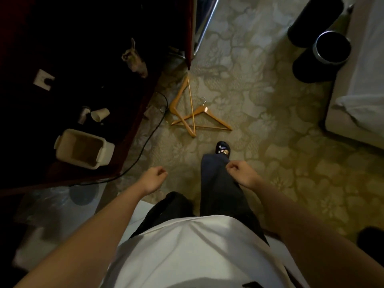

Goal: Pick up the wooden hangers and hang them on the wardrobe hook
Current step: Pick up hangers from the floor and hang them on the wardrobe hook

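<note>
Two wooden hangers lie crossed on the patterned carpet ahead of my feet. One hanger (216, 119) lies flat with its metal hook pointing away from me. The other hanger (180, 96) lies turned on its side, its hook toward the dark cabinet on the left. My left hand (153, 179) hangs in front of me with fingers loosely curled, holding nothing. My right hand (241, 173) is over my right trouser leg, fingers also loosely curled and empty. Both hands are well short of the hangers. No wardrobe hook is visible.
A dark red cabinet (133, 125) with a white bin (83, 148) and a paper cup (100, 114) stands left. A black cable (145, 146) runs along the floor. A black-and-chrome bin (330, 46) and bed edge (353, 129) are right. A chrome rail (205, 26) rises ahead.
</note>
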